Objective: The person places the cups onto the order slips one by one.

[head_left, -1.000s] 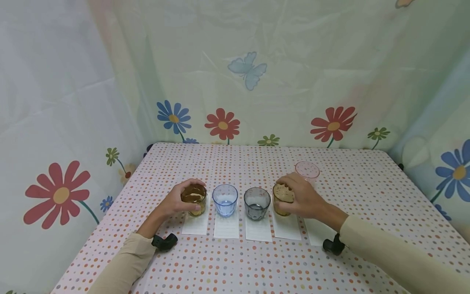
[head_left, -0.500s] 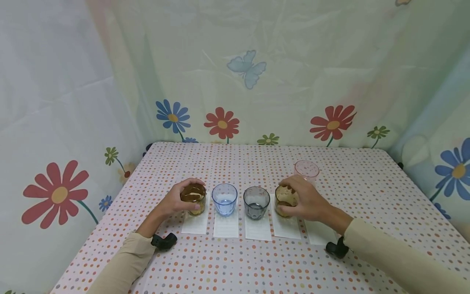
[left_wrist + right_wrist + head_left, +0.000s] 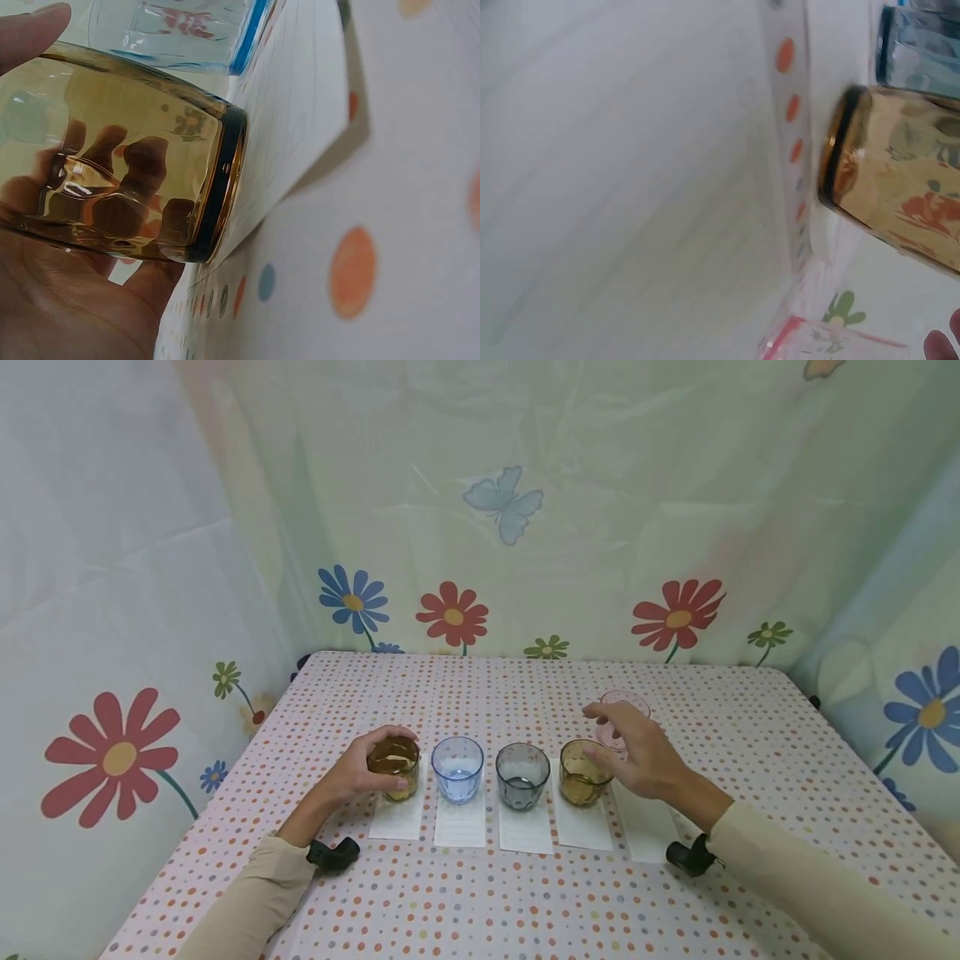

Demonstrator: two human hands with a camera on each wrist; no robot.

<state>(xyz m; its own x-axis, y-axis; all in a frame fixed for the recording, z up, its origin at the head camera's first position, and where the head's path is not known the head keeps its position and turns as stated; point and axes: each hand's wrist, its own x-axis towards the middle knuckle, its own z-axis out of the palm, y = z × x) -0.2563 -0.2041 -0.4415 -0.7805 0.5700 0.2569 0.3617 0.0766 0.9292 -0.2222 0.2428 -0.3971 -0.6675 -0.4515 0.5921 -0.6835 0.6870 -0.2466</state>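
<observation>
My left hand (image 3: 347,777) holds a brown-amber glass (image 3: 394,762) at the left end of a row, thumb on the near side and fingers behind. In the left wrist view the fingers show through that glass (image 3: 135,150), which stands upright on white paper. Rightward along the row come a blue glass (image 3: 457,768), a grey glass (image 3: 522,777) and a second amber glass (image 3: 576,781). My right hand (image 3: 643,762), fingers loosely bent, hovers just right of this second amber glass and holds nothing. Behind it stands a pink glass (image 3: 632,702), partly hidden by the fingers.
White paper slips lie under the row of glasses; another slip (image 3: 648,835) lies at the right end, below my right hand. The dotted tablecloth (image 3: 465,910) covers the table. A flowered curtain (image 3: 585,543) hangs behind and at both sides.
My right hand has let go of the second amber glass and risen rightward and back toward the pink glass. The left hand keeps its hold on the first amber glass.
</observation>
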